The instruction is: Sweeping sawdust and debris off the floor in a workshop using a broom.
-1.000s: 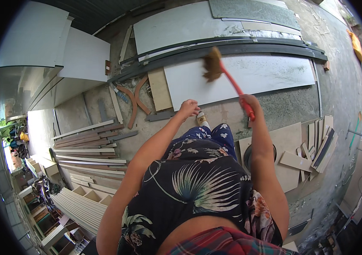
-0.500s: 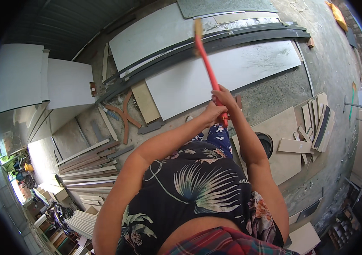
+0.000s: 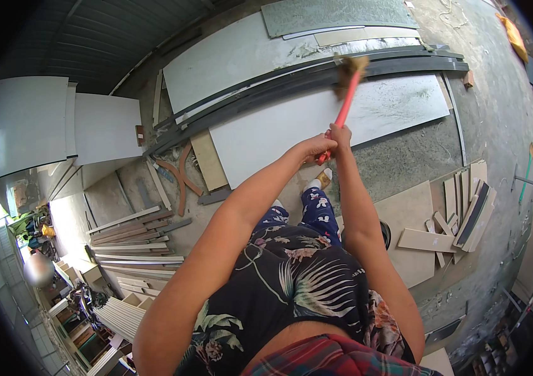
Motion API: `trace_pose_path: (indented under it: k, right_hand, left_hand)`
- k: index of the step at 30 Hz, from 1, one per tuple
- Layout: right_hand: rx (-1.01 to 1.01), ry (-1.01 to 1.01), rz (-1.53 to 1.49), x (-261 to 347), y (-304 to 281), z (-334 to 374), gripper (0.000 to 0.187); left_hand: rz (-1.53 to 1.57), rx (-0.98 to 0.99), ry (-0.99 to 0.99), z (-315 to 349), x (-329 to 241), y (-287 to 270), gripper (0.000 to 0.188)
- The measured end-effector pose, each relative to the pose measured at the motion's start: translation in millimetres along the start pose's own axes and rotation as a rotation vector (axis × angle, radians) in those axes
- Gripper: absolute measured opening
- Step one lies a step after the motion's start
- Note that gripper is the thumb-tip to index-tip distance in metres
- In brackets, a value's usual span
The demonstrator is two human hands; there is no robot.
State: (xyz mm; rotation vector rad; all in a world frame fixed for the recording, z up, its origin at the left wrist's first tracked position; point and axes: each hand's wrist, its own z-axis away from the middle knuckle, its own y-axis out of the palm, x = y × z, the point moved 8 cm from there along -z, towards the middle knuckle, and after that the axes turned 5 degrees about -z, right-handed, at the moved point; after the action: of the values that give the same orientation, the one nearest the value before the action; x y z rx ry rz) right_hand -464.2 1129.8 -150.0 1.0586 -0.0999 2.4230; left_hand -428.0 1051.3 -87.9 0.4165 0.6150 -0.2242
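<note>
Both of my hands are wrapped round the red handle of a broom (image 3: 346, 109). My left hand (image 3: 318, 148) grips it near the end, and my right hand (image 3: 340, 135) sits just beyond, close beside it. The brownish bristles, slightly blurred, are out ahead over the dark grey strips (image 3: 398, 66) and the far edge of a long white panel (image 3: 279, 128). Whether they touch the surface I cannot tell. Dark dusty smudges mark the right part of that panel.
A second pale panel (image 3: 216, 69) lies beyond the strips. Cut board pieces (image 3: 426, 240) are piled at the right, and several stacked slats (image 3: 132, 229) lie at the left. White cabinets (image 3: 107, 125) stand at far left. A person, blurred, is at the left edge.
The broom head has swung right and somewhat nearer, over the strips and white panel. Both hands keep their grip. My forward foot now shows, and the view has shifted slightly.
</note>
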Motion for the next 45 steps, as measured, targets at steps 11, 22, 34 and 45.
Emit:
trace_pose_path:
  k: [11,22,34,45]
  right_hand:
    - [0.533,0.01,0.331,75,-92,75,0.029]
    - [-0.11,-0.001,0.655,116,-304,-29,0.023]
    - [0.306,0.08,0.461,79,-263,146,0.039]
    - [-0.655,-0.183,0.007,-14,-323,143,0.026]
  left_hand:
    - [0.11,-0.151,-0.167,20,38,175,0.029]
    - [-0.07,0.436,-0.346,-82,10,299,0.01]
    - [0.082,0.256,-0.521,50,106,336,0.031]
    - [-0.721,0.565,-0.279,24,105,271,0.019]
